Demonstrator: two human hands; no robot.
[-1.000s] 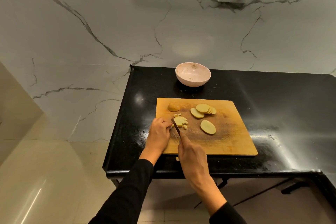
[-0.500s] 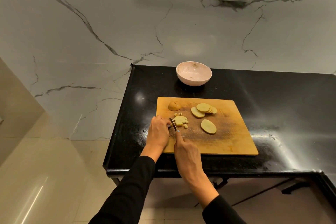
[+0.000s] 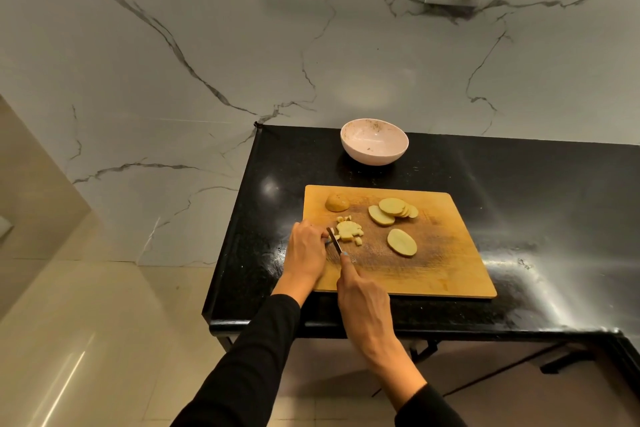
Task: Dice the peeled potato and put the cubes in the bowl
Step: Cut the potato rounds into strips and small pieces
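1. Head view: the right hand (image 3: 363,298) gripped a knife (image 3: 334,240), forefinger along its spine, blade on the part-cut potato slice (image 3: 347,230) on the cutting board (image 3: 433,270).
2. The left hand (image 3: 306,255), fingers curled, steadied that slice from the left.
3. Whole slices (image 3: 391,211) and an end piece (image 3: 337,202) lay farther back.
4. The bowl (image 3: 374,146) stood on the black worktop (image 3: 519,191) behind the board.
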